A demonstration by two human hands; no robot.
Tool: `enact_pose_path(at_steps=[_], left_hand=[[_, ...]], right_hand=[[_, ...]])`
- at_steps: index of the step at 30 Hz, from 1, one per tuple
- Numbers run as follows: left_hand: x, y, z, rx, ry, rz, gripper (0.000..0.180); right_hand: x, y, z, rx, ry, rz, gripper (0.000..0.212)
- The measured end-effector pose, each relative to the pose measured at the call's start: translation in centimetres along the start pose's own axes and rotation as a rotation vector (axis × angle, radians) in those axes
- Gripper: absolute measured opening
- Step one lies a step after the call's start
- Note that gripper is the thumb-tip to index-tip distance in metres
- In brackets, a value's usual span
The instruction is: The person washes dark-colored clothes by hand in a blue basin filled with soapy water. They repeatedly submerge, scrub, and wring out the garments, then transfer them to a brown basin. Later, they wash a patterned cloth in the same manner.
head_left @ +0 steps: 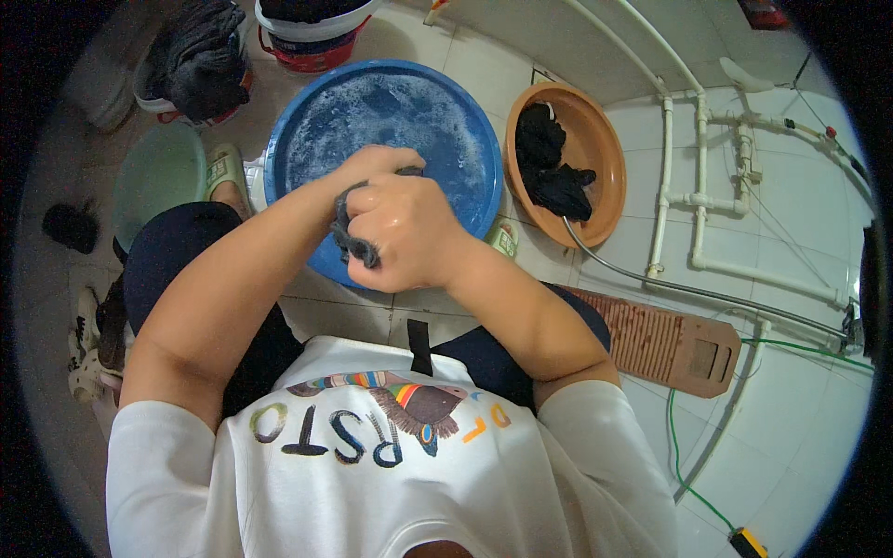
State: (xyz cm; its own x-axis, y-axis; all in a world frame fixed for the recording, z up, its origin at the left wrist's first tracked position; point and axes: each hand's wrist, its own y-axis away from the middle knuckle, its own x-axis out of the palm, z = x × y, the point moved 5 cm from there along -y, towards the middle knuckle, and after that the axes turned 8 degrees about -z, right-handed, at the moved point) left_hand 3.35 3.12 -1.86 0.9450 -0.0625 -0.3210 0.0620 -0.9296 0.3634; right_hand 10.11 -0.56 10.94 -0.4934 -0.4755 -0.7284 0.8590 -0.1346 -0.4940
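Ctr frame, L hand [377, 164] & R hand [402, 231] both clenched round grey cloth [356, 247]; wet-looking skin could let it slip & splash into sudsy blue basin [383, 66].

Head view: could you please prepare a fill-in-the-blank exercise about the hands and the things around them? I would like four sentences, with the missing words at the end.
1. The left hand and the right hand grip a cloth whose colour is ____.
2. The wide basin beneath them is coloured ____.
3. The clothes in the orange tub are ____ in colour.
4. The ridged washboard lies on the person's ____ side.

Missing words: grey; blue; black; right.
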Motion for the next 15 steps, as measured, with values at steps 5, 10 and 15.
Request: enact_pose_path(at_steps=[5,10,15], left_hand=[[1.0,-0.4,2.4,-0.258,0.589,-0.152,0.034],[-0.2,-0.3,1.4,-0.461,1.066,-0.320,0.053],[-0.1,0.7,-1.7,-0.547,0.812,-0.233,0.065]], right_hand=[[-0.6,1.7,-1.8,0.004,-0.044,-0.024,0.011],[-1.5,8.1,-11.8,1.428,-1.115,-0.754,0.021],[-1.7,13.7,-15.9,1.608,-1.448,-1.057,0.032]])
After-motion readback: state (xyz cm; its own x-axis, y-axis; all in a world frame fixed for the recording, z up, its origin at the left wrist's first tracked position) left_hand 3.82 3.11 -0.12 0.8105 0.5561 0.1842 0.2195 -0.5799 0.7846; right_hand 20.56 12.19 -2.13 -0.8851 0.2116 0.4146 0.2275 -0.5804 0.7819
